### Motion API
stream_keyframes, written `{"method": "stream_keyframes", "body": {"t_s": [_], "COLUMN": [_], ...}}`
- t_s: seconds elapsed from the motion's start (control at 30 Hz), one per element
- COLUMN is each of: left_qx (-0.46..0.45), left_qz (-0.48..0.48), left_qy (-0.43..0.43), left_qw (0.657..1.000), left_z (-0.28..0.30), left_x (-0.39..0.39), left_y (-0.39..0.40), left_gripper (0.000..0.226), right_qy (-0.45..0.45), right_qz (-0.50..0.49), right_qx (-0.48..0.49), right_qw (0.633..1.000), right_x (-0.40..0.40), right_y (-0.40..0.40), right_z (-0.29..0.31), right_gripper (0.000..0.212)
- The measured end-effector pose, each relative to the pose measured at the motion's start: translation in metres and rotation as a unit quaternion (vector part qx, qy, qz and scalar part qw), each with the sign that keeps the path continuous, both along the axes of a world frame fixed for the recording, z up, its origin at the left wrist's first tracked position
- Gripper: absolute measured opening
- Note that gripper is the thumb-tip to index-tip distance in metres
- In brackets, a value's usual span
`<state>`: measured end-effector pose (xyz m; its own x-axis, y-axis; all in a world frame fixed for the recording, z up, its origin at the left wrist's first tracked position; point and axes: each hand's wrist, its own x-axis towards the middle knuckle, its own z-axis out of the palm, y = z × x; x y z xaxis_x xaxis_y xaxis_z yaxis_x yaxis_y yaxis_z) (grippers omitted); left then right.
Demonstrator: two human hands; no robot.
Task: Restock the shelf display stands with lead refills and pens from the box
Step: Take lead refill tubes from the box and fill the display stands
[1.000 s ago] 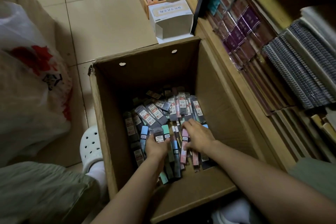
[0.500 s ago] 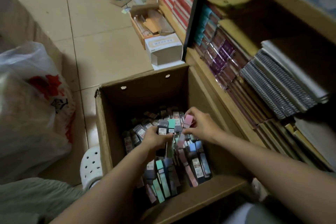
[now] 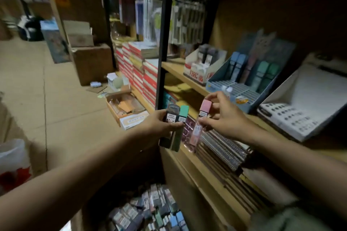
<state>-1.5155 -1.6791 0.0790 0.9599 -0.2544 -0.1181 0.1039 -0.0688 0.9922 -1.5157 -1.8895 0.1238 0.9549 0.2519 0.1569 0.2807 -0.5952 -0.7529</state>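
Observation:
My left hand (image 3: 161,124) grips two lead refill cases side by side, a dark grey one (image 3: 170,118) and a green one (image 3: 182,116), held upright in front of the shelf edge. My right hand (image 3: 223,116) pinches a pink refill case (image 3: 203,110) just right of them. Behind my right hand, on the middle shelf, a blue display stand (image 3: 249,90) holds blue, pink and green cases in its back rows; its front slots look bare. The cardboard box (image 3: 150,212) of mixed refill cases sits on the floor below my arms.
A white and red display box (image 3: 201,69) stands left of the blue stand, and a white slotted stand (image 3: 293,116) to its right. Spiral notebooks (image 3: 221,148) fill the lower shelf. A black upright post (image 3: 163,43), stacked books, cartons and a plastic bag (image 3: 13,163) surround the floor area.
Both hands have lifted out of the box with the cases and risen to shelf height. The view has tilted up from the box to the display stands.

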Motion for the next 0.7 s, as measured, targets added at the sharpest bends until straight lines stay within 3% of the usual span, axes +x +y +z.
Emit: {"method": "stream_keyframes", "body": {"t_s": [0.17, 0.3, 0.47, 0.7], "left_qx": [-0.042, -0.064, -0.113, -0.151], "left_qz": [-0.033, -0.038, -0.029, -0.038], "left_qy": [-0.037, -0.059, -0.027, -0.007], "left_qw": [0.998, 0.995, 0.993, 0.988], "left_z": [0.030, 0.048, 0.056, 0.058], "left_x": [0.014, 0.030, 0.048, 0.072], "left_y": [-0.024, -0.038, -0.059, -0.074], "left_gripper": [0.043, 0.029, 0.023, 0.019], "right_qy": [-0.059, -0.124, -0.242, -0.299], "right_qz": [-0.041, -0.096, -0.207, -0.238], "right_qx": [-0.030, -0.034, -0.093, -0.198], "right_qw": [0.997, 0.987, 0.943, 0.903], "right_x": [-0.003, 0.005, 0.036, 0.090], "right_y": [-0.027, -0.055, -0.088, -0.093], "right_z": [0.033, 0.070, 0.115, 0.125], "right_gripper": [0.047, 0.038, 0.039, 0.026]}}
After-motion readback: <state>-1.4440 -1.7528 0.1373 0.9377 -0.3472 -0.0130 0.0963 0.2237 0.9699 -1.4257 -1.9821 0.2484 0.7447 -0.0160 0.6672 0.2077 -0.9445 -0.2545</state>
